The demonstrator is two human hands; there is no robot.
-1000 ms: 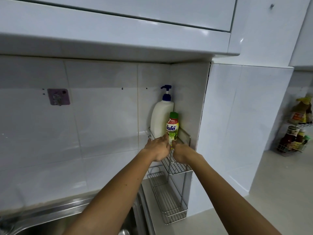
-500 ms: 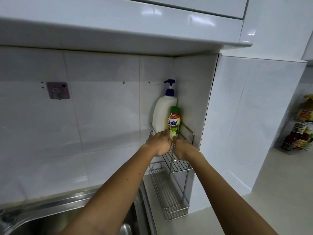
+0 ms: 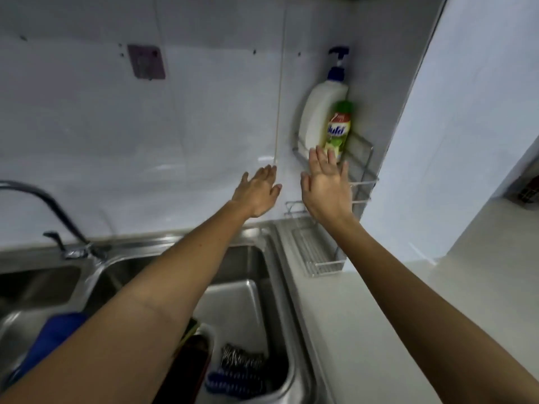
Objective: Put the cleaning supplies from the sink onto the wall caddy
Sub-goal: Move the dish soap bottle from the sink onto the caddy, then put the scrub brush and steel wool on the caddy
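A white pump bottle (image 3: 322,112) with a blue pump and a small green-capped dish soap bottle (image 3: 337,132) stand upright on the top shelf of the wire wall caddy (image 3: 367,182) in the corner. My right hand (image 3: 326,185) hovers just in front of the soap bottle, fingers straight, holding nothing. My left hand (image 3: 258,191) is spread out empty, left of the caddy. Down in the steel sink (image 3: 256,290) lie a steel wool scrubber (image 3: 242,360), a blue brush (image 3: 233,381) and a blue cloth (image 3: 55,336), partly hidden by my left arm.
The caddy's lower shelf (image 3: 318,255) sits just above the white counter (image 3: 393,330) right of the sink. A faucet (image 3: 52,211) stands at the left behind the basin. A purple wall hook (image 3: 147,65) is stuck to the tiles.
Both hands have let go of the soap bottle and drawn back from the caddy, fingers now spread. The camera has tilted down, bringing the sink and its contents into view.
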